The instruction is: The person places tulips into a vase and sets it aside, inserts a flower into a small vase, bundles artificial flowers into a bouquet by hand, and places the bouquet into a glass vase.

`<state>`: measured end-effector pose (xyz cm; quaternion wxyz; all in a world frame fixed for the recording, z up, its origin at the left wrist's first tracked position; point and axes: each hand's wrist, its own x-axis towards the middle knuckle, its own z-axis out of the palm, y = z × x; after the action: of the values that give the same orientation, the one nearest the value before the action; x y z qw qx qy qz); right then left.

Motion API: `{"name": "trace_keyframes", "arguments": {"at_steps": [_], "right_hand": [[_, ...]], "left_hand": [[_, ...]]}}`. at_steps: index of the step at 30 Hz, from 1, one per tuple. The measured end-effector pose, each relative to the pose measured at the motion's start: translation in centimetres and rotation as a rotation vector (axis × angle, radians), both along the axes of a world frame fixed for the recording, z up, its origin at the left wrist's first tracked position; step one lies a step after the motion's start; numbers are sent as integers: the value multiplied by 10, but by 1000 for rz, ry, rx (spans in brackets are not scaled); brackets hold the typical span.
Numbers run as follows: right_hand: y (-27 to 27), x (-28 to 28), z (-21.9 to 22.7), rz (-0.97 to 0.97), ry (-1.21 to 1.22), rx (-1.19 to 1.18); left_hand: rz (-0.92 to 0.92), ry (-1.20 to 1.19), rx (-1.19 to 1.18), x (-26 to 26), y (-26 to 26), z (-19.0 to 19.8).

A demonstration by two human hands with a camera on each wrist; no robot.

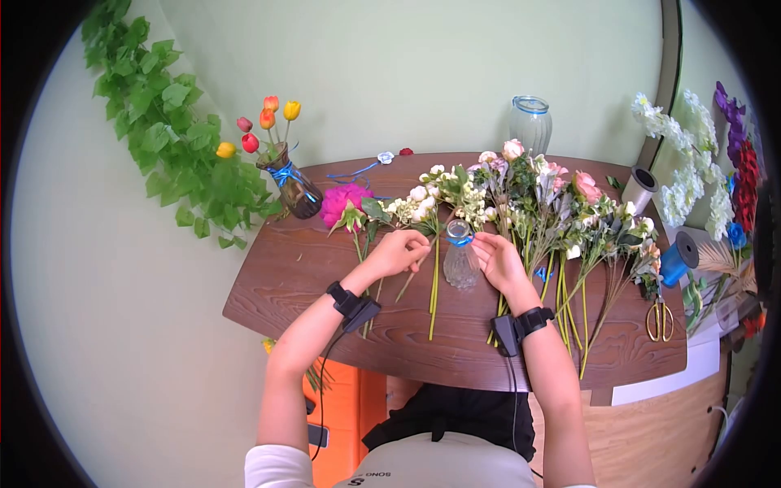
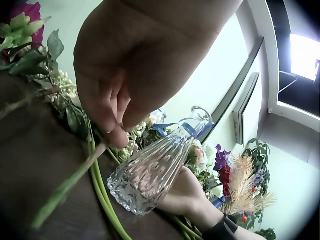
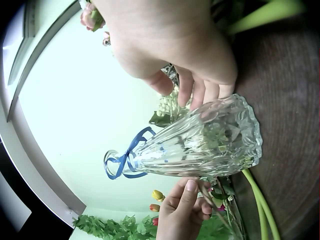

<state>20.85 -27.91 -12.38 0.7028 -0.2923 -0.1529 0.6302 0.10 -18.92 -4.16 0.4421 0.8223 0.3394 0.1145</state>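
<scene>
A small clear glass vase (image 1: 463, 270) stands upright on the table, a blue ribbon (image 3: 131, 156) tied in a bow round its neck. Left of it, my left hand (image 1: 400, 252) pinches a thin green-brown flower stem (image 2: 70, 189) between thumb and fingertips. The stem's lower part slants down past the fingers. My right hand (image 1: 498, 259) is at the vase's right side, its fingers loosely bent with the tips beside the glass (image 3: 212, 132). White blossoms (image 1: 421, 202) lie just beyond the left hand.
Many cut flowers (image 1: 553, 195) spread across the table's right side. A dark vase of tulips (image 1: 299, 195) stands back left, near a magenta flower (image 1: 345, 203). A larger glass vase (image 1: 530, 126), ribbon spools (image 1: 679, 259) and gold-handled scissors (image 1: 660, 320) are further right.
</scene>
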Motion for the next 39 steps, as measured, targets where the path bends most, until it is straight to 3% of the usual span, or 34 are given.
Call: {"name": "trace_keyframes", "arguments": {"at_steps": [4,5,7,9,13,17,19,25,35,37,39], "right_hand": [[-1,-1,2,-3,0,4],[-2,-1,2,-6,-3,4],[-2,0,1,-4,-2,2],[0,-1,0,2,1,2],[2,0,0,1,-14,-3],[1,0,1,-2,-17,-4],[1,-1,2,-5,-16,-9],[1,0,1,-9,-18,-22],[2,0,-1,-1,-30,-18],[2,0,0,-3,-33,-18],[1,0,1,-5,-37,-19]], "left_hand": [[149,-75,146,-15,23,-17],[186,-27,348,-24,33,-21],[344,83,468,-44,51,-27],[430,346,492,-62,64,-30],[498,572,380,-83,70,-42],[468,588,332,-90,78,-55],[355,549,318,-90,83,-54],[408,450,195,-92,89,-59],[427,477,486,-101,111,-85],[530,435,212,-99,109,-81],[537,394,200,-98,102,-75]]}}
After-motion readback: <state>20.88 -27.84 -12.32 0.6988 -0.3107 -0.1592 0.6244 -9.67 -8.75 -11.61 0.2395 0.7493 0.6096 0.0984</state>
